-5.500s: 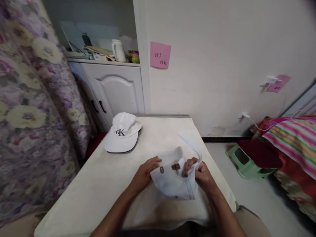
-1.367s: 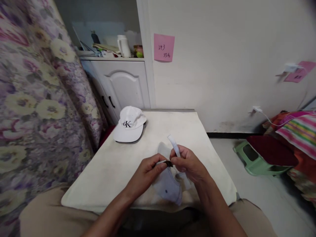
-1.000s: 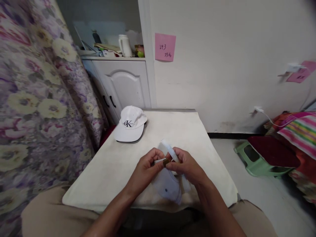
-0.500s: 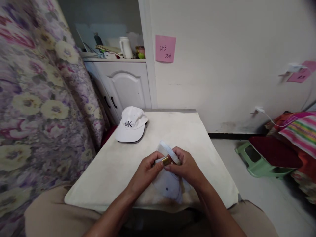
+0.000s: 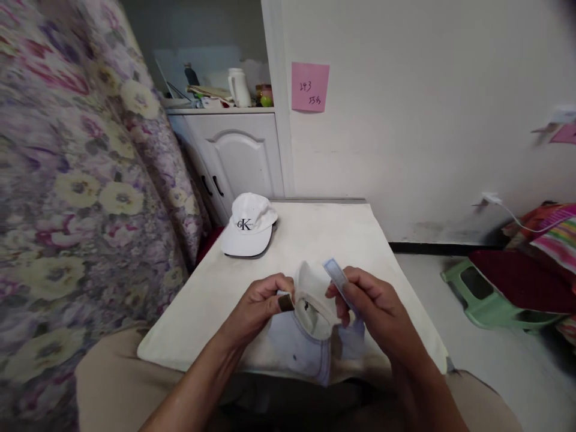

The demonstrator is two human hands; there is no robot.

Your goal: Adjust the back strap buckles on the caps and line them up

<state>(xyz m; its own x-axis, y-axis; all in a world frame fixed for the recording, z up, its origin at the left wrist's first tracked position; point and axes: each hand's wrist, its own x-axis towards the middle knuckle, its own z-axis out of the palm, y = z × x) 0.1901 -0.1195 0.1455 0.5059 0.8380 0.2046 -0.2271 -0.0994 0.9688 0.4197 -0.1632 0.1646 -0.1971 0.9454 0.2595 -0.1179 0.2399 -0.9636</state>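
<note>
A pale lavender-blue cap (image 5: 294, 348) lies at the near edge of the table, its back opening and whitish inside facing up. My left hand (image 5: 258, 306) is closed on one side of the cap's back, thumb against the brass-coloured buckle (image 5: 285, 302). On the other side, my right hand (image 5: 375, 303) pinches the light blue back strap (image 5: 333, 271), whose free end points up and away from the buckle. Strap and buckle stand apart. Farther back on the left sits a white cap (image 5: 247, 231) with dark letters, its brim toward me.
A cream cloth covers the small table (image 5: 324, 231). A floral curtain (image 5: 103, 180) hangs close on the left, beside a white cabinet (image 5: 243, 153). To the right, a green stool (image 5: 472, 300) with a dark red top stands on the floor.
My hands have moved apart, and the strap has come away from the buckle with my right hand. The lavender-blue cap's inside now shows between them. The view has shifted slightly left.
</note>
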